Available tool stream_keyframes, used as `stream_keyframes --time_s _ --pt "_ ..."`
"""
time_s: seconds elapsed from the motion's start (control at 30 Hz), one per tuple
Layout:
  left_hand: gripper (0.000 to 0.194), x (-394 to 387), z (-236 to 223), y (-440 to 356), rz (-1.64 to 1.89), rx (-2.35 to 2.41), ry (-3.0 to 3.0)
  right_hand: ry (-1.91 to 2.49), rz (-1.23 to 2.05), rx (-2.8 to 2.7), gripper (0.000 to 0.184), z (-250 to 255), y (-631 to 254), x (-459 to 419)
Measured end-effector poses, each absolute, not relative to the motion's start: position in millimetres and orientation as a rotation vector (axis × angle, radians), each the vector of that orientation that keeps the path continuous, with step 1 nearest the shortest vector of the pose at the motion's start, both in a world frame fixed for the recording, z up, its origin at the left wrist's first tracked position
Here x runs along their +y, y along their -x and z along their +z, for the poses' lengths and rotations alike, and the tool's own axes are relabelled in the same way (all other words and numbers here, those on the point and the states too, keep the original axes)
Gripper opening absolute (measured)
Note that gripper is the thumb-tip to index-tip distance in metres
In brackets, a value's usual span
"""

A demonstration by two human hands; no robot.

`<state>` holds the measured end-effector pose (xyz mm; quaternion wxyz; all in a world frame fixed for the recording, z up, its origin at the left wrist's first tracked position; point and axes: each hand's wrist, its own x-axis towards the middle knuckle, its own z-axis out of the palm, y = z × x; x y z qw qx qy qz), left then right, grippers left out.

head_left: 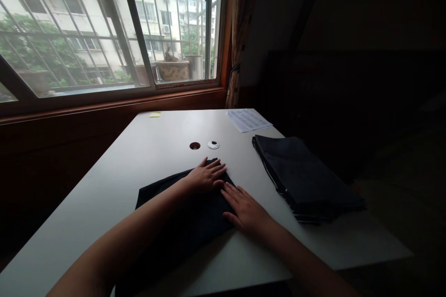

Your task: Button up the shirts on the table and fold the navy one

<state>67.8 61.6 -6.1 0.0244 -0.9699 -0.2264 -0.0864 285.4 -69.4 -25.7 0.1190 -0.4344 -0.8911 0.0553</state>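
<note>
A dark piece of folded cloth (195,222) lies on the white table in front of me; the dim light hides what kind of garment or fabric it is. Flat on its far right corner rests my left hand (206,177), fingers spread. My right hand (245,209) lies along the cloth's right edge, palm down, fingers stretched out. Its fingertips come close to the left hand. Both forearms cover part of the cloth, and its near end falls into shadow.
To the right is a stack of dark folded cloths (306,176) at the edge of the white table (104,185). Printed sheets (248,119), a yellow note (155,114), a round hole (194,146) and its white cap (213,145) are farther back. A barred window (104,28) stands behind.
</note>
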Motion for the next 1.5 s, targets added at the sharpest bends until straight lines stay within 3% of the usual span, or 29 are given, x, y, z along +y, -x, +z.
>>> stream_keyframes --time_s 0.4,0.73,0.9,1.03,1.13,1.5 --pt "0.057 114.8 -14.5 -72.3 -0.109 -0.975 3.072 1.275 0.216 -2.637 0.069 -19.1 -300.7 -87.8" --pt "0.061 131.8 -5.8 -48.2 -0.352 -1.306 2.826 1.270 0.206 -2.626 0.068 -18.4 -307.2 -96.5" --pt "0.056 81.2 19.8 -35.7 -0.511 -0.988 2.824 1.257 0.226 -2.596 0.066 -17.7 -307.2 -96.2" --pt "0.057 21.9 18.6 -24.4 -0.327 -0.683 3.054 1.253 0.224 -2.568 0.061 -18.2 -308.0 -97.1" --pt "0.060 3.7 6.8 -11.2 -0.228 -0.704 3.147 1.251 0.212 -2.558 0.059 -19.2 -309.0 -97.7" --pt "0.056 57.3 -1.9 8.5 -0.079 -1.015 3.046 1.236 0.173 -2.509 0.051 -20.9 -310.5 -99.8"
